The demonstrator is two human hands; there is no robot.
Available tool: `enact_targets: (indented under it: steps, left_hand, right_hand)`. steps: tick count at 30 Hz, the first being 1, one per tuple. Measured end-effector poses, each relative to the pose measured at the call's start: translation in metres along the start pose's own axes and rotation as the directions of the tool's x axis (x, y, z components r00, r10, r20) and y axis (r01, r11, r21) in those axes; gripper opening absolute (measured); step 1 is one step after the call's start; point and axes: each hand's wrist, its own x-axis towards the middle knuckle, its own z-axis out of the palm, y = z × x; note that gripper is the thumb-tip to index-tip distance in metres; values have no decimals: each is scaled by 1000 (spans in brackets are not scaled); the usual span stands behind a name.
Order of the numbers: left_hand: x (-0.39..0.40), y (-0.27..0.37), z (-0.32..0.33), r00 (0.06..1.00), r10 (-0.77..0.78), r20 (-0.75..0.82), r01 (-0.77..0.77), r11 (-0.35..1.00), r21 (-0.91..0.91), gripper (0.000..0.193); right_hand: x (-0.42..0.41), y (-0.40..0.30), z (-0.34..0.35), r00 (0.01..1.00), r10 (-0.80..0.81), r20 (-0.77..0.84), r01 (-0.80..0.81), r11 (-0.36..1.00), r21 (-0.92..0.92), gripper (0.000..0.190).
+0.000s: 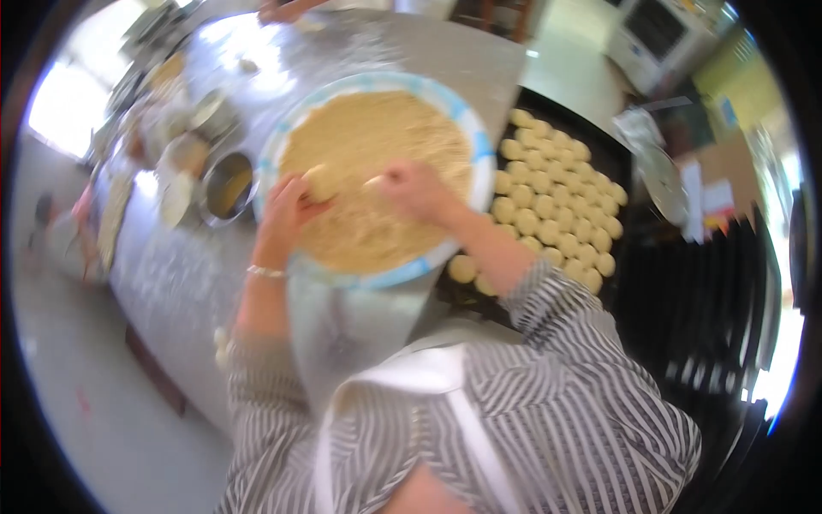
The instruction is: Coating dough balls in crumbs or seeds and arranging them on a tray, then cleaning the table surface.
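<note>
A wide round basin with a white and blue rim (483, 151) holds a layer of tan crumbs or coarse powder (379, 128). Over its left part, my left hand (290, 199) grips a pale round dough piece (319, 183) between thumb and fingers. My right hand (414, 189) is above the middle of the crumbs, fingers curled round a small pale piece (374, 182), likely dough; blur hides its shape. To the right of the basin, a black baking tray (603, 138) carries rows of pale round dough pieces (544, 205), partly hidden behind my right forearm.
A metal bowl with yellow contents (228, 186) stands left of the basin on the metal table (173, 276), near more bowls (215, 115). Another person's hand (282, 11) shows at the far edge. Dark stacked trays (693, 295) stand at the right, below a cardboard box (729, 167).
</note>
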Motion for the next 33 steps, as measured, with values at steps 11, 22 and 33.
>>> enact_targets:
  steps: [11,22,33]
  left_hand:
    - [-35,-10,51,862,504,-59,-486,854,186,54]
    - [-30,-7,99,965,258,-45,-262,958,-113,66]
    - [-2,10,158,950,-48,308,226,787,-574,42]
  right_hand:
    - [-24,-35,10,974,210,-81,-33,490,871,42]
    - [-25,-49,4,954,298,-10,-18,89,996,46]
    - [-89,6,-89,916,373,-149,90,172,981,41]
